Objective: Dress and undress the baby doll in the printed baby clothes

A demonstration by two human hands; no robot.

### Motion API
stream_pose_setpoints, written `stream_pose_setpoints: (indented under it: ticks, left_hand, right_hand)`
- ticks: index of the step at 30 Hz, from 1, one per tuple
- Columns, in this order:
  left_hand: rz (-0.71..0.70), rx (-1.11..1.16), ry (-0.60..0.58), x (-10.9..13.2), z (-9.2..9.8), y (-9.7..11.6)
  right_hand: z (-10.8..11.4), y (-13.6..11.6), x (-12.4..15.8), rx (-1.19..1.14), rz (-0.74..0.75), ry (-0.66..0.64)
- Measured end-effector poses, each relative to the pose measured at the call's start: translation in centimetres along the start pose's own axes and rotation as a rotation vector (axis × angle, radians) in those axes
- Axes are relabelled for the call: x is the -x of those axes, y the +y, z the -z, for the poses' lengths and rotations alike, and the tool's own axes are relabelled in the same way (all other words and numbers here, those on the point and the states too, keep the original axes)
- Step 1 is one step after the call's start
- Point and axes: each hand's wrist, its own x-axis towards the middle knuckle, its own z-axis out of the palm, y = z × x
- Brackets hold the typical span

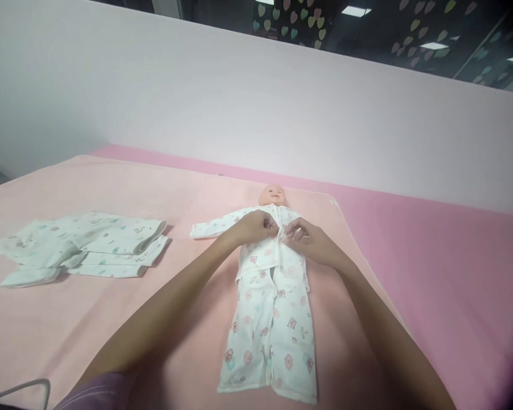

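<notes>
A baby doll [272, 195] lies face up, its head away from me. It wears a white printed baby jacket [259, 256] and matching printed trousers [250, 336]. My left hand [257, 226] is closed in a pinch on the jacket's front edge at the chest. Opposite it, my right hand [308, 240] pinches the other side of the front opening, fingertips close to the left ones. Below the hands the jacket front hangs slightly apart. One sleeve stretches out flat to the left; the other is mostly hidden behind my right hand.
More white printed baby clothes [106, 245] lie folded on the left. A peach sheet [188, 319] covers the pink surface [444, 273], which shows at the right. A white wall [256, 108] stands behind, and a grey cable [25, 384] curves at the lower left.
</notes>
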Motion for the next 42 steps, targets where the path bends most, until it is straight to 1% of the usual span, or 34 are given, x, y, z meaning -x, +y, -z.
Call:
stream_pose_setpoints:
  ticks: [3, 7, 10, 14, 17, 20, 24, 28, 31, 36, 39, 42]
  left_hand:
    - [-0.007, 0.002, -0.044, -0.3, 0.2, -0.3]
    - [-0.006, 0.030, -0.093, -0.2, 0.6, -0.2]
    - [-0.037, 0.051, -0.112, -0.1, 0.8, -0.2]
    - [-0.054, 0.078, -0.116, 0.0, 0.8, -0.4]
    - [-0.026, 0.107, -0.106, 0.1, 0.7, -0.5]
    - [-0.012, 0.130, -0.105, 0.0, 0.6, -0.7]
    - [-0.009, 0.160, -0.107, -0.2, 0.6, -0.8]
    - [-0.020, 0.164, -0.108, -0.2, 0.8, -0.8]
    - [-0.035, 0.155, -0.120, -0.1, 1.0, -0.9]
    - [-0.050, 0.134, -0.178, -0.2, 1.3, -1.1]
    - [-0.036, 0.136, -0.175, -0.3, 1.3, -1.2]
    - [-0.021, 0.148, -0.164, -0.2, 1.2, -1.0]
  right_hand:
    - [-0.2, 0.2, -0.1, 0.017, -0.037, 0.008]
    - [-1.2, 1.2, -0.8, -0.022, -0.072, 0.094]
    - [-1.9, 2.3, -1.5, -0.090, -0.065, 0.161]
    - [-2.5, 3.1, -1.9, -0.174, -0.070, 0.171]
    - [-2.7, 2.9, -1.7, -0.173, -0.064, 0.173]
    - [-2.7, 2.1, -1.1, -0.126, -0.044, 0.186]
    - [-2.9, 0.8, 0.0, -0.011, -0.002, 0.236]
    - [-3.4, -0.1, 0.6, 0.070, -0.008, 0.308]
    - [-3.6, 0.0, 0.6, 0.058, -0.015, 0.332]
    - [-3.3, 1.1, -0.2, -0.016, -0.064, 0.328]
    - [-3.1, 1.6, -0.6, -0.067, -0.055, 0.297]
    - [-3.1, 1.3, -0.4, -0.077, -0.035, 0.273]
